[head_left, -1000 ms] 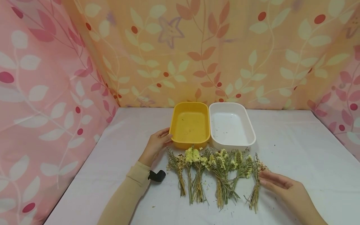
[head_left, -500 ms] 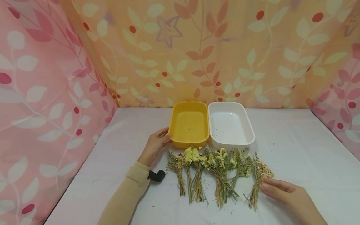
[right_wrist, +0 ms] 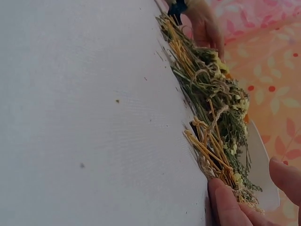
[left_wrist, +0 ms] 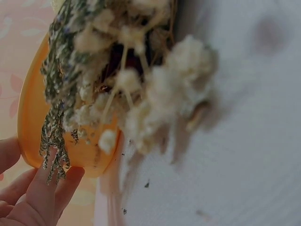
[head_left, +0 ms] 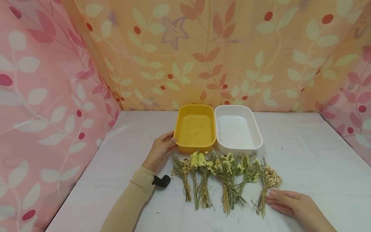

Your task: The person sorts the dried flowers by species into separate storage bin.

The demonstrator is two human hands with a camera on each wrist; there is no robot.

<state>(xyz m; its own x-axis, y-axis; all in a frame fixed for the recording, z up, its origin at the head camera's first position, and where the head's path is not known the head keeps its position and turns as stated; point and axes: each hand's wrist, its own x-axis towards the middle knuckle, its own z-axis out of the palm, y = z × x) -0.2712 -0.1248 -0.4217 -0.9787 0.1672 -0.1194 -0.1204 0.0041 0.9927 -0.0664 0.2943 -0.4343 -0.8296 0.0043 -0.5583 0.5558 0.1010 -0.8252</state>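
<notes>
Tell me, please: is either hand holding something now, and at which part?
Nothing is gripped. The left hand rests with straight fingers against the yellow tray at its near left corner. The right hand lies flat beside the rightmost bundle, fingertips at its stems.

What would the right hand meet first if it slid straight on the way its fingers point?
Probably the rightmost dried flower bunch: the right hand lies flat on the table, fingers pointing left, at or just short of its stems.

The head view looked forward and down over the table, taking in both trays and all the dried flower bundles. Each wrist view sat low and very close beside those bundles, which all three views shared; the left also caught the yellow tray.
</notes>
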